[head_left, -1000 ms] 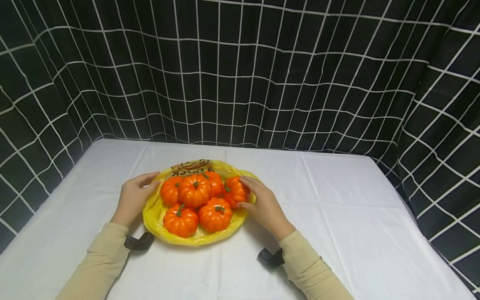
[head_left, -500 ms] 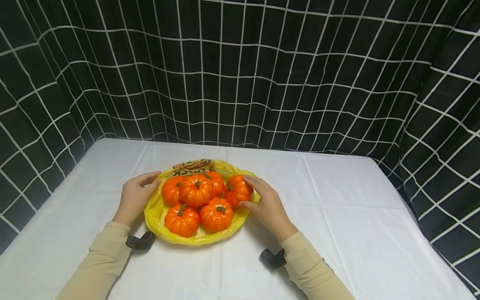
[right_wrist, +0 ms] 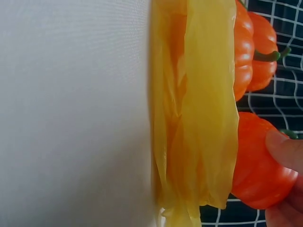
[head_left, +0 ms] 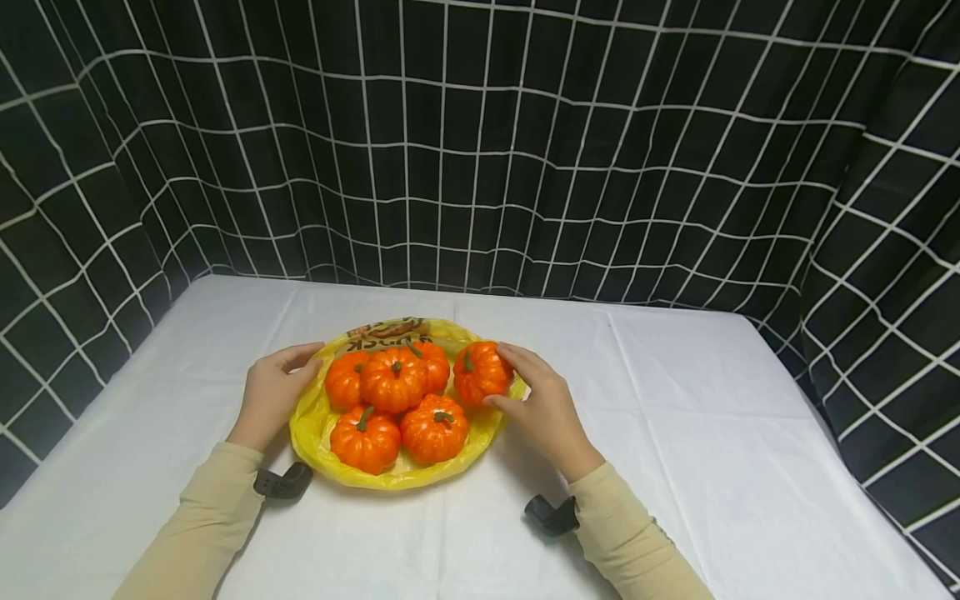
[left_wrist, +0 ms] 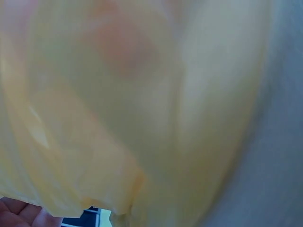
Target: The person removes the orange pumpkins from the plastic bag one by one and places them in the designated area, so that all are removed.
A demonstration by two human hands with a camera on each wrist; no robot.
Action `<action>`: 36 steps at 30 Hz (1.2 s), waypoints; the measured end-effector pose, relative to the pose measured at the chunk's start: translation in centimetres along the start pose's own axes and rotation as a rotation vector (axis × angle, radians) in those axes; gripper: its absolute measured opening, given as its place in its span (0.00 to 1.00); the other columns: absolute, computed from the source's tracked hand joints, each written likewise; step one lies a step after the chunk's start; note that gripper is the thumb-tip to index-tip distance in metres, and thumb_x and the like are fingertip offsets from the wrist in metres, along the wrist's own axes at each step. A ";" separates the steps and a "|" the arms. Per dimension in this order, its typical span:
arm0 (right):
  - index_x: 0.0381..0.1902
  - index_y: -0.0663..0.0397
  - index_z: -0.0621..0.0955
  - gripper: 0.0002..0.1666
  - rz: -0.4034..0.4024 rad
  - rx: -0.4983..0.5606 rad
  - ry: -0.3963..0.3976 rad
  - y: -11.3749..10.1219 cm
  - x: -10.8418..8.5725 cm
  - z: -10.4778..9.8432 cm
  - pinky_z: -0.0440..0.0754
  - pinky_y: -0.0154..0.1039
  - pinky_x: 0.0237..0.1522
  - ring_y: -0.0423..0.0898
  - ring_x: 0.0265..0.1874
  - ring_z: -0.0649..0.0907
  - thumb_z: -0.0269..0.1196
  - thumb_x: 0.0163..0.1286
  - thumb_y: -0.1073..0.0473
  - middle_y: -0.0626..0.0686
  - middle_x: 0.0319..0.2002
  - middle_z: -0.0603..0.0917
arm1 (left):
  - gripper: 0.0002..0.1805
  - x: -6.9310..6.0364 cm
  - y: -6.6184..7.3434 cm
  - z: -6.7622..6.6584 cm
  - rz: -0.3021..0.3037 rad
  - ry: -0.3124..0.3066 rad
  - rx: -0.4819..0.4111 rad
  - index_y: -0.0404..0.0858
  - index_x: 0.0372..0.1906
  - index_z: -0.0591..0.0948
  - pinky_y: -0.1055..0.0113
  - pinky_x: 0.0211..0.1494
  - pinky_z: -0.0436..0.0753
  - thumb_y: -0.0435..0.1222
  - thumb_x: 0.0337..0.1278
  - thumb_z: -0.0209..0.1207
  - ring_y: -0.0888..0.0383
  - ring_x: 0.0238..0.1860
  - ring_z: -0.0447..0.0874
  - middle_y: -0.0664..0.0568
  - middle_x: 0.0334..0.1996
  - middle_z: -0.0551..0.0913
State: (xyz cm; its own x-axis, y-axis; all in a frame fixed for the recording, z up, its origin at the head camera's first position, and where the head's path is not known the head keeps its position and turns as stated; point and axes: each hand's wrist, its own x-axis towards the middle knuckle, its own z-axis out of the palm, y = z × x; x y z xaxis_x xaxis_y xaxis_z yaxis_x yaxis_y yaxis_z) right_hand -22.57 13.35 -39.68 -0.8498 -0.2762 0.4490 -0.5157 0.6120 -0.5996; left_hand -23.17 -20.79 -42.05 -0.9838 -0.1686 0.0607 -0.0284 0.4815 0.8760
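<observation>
A yellow plastic bag lies spread on the table with its mouth upward and several small orange pumpkins inside. My left hand holds the bag's left rim; in the left wrist view the bag covers most of that hand, leaving only part of its fingers visible. At the right side, my right hand grips a pumpkin between thumb and fingers. The right wrist view shows this pumpkin above the bag's rim, tilted so its stem points sideways.
A white cloth covers the table, which extends far to the right of the bag. Behind and at both sides hangs a black curtain with a white grid. Each wrist carries a dark strapped device.
My right hand has shifted slightly right and up, bringing the gripped pumpkin away from the others toward the bag's right rim. The left hand stays at the left rim.
</observation>
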 end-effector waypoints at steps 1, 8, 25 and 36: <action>0.64 0.63 0.76 0.41 0.000 0.004 0.005 0.1 0.0 0.0 0.74 0.53 0.69 0.58 0.65 0.77 0.76 0.52 0.64 0.62 0.65 0.78 | 0.21 0.0 0.0 0.0 0.002 0.002 0.002 0.35 0.64 0.77 0.51 0.71 0.75 0.38 0.70 0.54 0.41 0.70 0.70 0.37 0.63 0.78; 0.65 0.64 0.76 0.41 0.006 0.073 0.063 0.2 0.0 -0.2 0.77 0.50 0.65 0.57 0.64 0.79 0.76 0.52 0.63 0.61 0.64 0.78 | 0.21 0.0 -0.1 0.0 0.009 0.007 0.003 0.35 0.63 0.78 0.51 0.70 0.75 0.38 0.70 0.54 0.41 0.70 0.70 0.37 0.63 0.78; 0.65 0.66 0.75 0.42 0.106 0.261 0.176 0.1 -0.2 -2.1 0.75 0.31 0.64 0.54 0.67 0.76 0.76 0.51 0.68 0.62 0.66 0.76 | 0.21 0.1 -0.1 0.1 -0.003 0.006 0.001 0.35 0.63 0.78 0.50 0.72 0.73 0.38 0.70 0.54 0.41 0.70 0.71 0.38 0.64 0.78; 0.63 0.65 0.77 0.42 0.157 0.331 0.235 1.0 -0.9 -3.6 0.76 0.27 0.61 0.51 0.67 0.76 0.77 0.48 0.68 0.60 0.65 0.78 | 0.21 -0.1 0.1 0.1 0.013 0.014 0.006 0.34 0.63 0.78 0.49 0.72 0.73 0.38 0.70 0.54 0.41 0.69 0.72 0.37 0.63 0.79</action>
State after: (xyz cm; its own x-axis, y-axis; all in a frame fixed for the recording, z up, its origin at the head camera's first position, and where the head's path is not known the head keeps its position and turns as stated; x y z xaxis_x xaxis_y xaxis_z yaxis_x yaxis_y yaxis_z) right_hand -21.95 16.82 -38.28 -0.8926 0.0005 0.4508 -0.4219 0.3518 -0.8356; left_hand -23.12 -20.69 -42.02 -0.9815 -0.1744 0.0784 -0.0172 0.4890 0.8721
